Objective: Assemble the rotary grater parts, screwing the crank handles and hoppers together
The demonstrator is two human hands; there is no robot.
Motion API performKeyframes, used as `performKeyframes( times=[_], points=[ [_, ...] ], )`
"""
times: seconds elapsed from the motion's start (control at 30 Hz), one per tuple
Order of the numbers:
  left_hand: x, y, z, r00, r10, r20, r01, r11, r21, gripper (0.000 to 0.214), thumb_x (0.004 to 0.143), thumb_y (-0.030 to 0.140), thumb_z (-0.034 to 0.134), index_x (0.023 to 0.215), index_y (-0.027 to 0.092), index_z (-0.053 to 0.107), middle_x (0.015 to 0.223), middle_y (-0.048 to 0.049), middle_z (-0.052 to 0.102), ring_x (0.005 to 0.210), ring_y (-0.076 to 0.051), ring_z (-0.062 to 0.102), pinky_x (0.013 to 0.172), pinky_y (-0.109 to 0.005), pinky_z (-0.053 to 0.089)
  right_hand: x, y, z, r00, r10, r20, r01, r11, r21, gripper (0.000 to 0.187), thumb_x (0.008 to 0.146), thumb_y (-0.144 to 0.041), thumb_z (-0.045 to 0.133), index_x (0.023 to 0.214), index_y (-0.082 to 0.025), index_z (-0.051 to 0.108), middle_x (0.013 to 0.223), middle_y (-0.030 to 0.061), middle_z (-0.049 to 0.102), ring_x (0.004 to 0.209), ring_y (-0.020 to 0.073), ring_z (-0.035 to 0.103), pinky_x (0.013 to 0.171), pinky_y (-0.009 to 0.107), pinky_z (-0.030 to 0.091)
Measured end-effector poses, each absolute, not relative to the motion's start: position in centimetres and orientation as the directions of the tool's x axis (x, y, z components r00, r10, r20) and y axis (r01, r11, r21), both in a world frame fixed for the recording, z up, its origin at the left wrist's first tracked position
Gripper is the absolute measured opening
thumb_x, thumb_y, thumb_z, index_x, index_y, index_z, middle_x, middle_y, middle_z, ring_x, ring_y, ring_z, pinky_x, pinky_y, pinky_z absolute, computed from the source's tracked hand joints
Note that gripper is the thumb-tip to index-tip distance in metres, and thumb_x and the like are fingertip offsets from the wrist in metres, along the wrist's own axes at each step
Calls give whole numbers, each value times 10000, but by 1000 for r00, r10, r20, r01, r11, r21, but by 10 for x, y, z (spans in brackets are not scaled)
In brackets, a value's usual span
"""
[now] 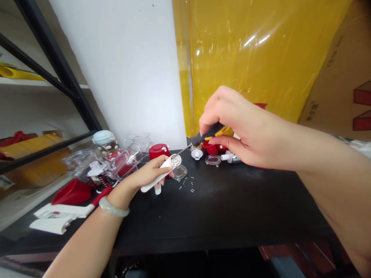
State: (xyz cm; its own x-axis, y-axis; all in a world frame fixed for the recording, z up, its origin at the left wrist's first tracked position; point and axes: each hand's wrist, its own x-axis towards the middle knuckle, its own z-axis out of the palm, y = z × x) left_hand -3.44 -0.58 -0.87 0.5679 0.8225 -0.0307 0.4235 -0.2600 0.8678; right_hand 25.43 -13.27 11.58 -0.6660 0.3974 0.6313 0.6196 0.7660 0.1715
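Note:
My left hand [147, 172] is closed round a white plastic handle part [162, 173] and holds it down on the black table [232, 208]. My right hand [234, 129] grips a screwdriver [207, 136] with a black and yellow handle. Its metal tip rests on the round end of the white part. A clear round lid [179, 172] lies just right of the white part. Several tiny screws [187, 184] are scattered on the table below it. A pale bangle sits on my left wrist.
Clear plastic containers [121, 160], red parts [72, 192] and a red cap [159, 150] crowd the table's left. White flat pieces [55, 224] lie at the front left. Small white and red pieces [213, 154] sit behind the screwdriver. Yellow plastic sheeting [246, 58] hangs behind; a black shelf frame [58, 65] stands left.

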Motion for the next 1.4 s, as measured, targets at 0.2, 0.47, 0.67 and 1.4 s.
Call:
performKeyframes(
  times=[0.2, 0.47, 0.67, 1.4],
  points=[
    [-36, -3, -11, 577, 816, -28, 429, -274, 860, 303, 893, 426, 601, 1018, 181, 473, 905, -46, 672, 508, -93, 581, 398, -209, 471, 244, -135, 114, -485, 471, 737, 765, 637, 96, 411, 896, -541, 546, 1114, -194, 520, 945, 89, 614, 778, 219, 580, 615, 346, 444],
    [-37, -3, -11, 567, 823, -27, 435, -271, 859, 295, 891, 424, 606, 1001, 182, 478, 883, -35, 657, 515, -90, 577, 392, -194, 452, 250, -133, 118, -588, 448, 673, 720, 669, 184, 139, 942, -297, 459, 1029, -236, 549, 952, 65, 593, 804, 208, 574, 630, 334, 437],
    [-34, -6, -9, 576, 817, -30, 414, -260, 872, 325, 870, 443, 628, 1009, 190, 478, 903, -44, 669, 501, -98, 585, 386, -206, 463, 249, -141, 117, -550, 498, 671, 717, 693, 73, 287, 914, -349, 529, 1183, -263, 476, 1046, 73, 605, 870, 223, 583, 673, 351, 464],
    [-34, -7, -10, 554, 831, -35, 449, -263, 854, 309, 869, 440, 620, 1003, 188, 505, 903, -43, 671, 522, -106, 589, 401, -221, 475, 239, -133, 110, -385, 499, 777, 868, 482, 121, 423, 934, -570, 447, 849, -182, 593, 662, 48, 492, 744, 259, 600, 619, 350, 433]
  ],
)
